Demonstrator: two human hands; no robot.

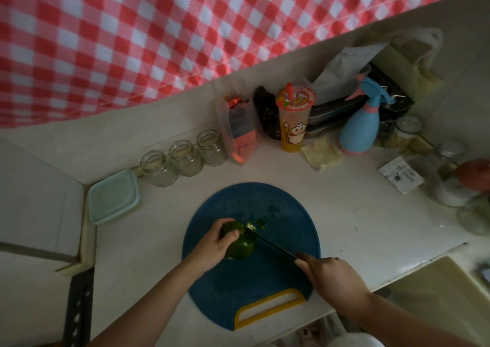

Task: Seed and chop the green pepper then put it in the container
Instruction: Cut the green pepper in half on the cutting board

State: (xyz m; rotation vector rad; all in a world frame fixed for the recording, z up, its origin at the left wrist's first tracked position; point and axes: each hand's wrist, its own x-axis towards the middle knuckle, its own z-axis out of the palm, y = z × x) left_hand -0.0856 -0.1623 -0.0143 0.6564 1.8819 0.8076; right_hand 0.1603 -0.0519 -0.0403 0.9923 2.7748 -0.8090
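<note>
A red-and-white checked cloth (159, 36) fills the far part of the view, hanging above a pale worktop (344, 214). A round dark-blue cutting board with a yellow-edged handle slot (278, 280) lies at the near centre of the worktop, its handle slot toward the near edge.

Along the far side of the worktop, from left to right, stand: a pale-green square plastic container with its lid on (114, 196), well apart from the board at the far left; three empty clear glass jars (185, 158) in a row; a clear bag of red and orange packets (238, 131); an orange printed drink cup with a straw (294, 119); and a light-blue spray bottle with pink trim (362, 123). A white sachet (400, 175) lies to the right.

The left hand (214, 243) is closed over the dark-green bell pepper (242, 246), pressing it down on the left-centre of the board. The right hand (331, 277) is wrapped around the handle of a dark-bladed kitchen knife (273, 246). The blade runs from that hand toward the far left, and its tip meets the far end of the pepper. Small green and white pepper scraps (258, 224) lie on the board just beyond the blade tip.
</note>
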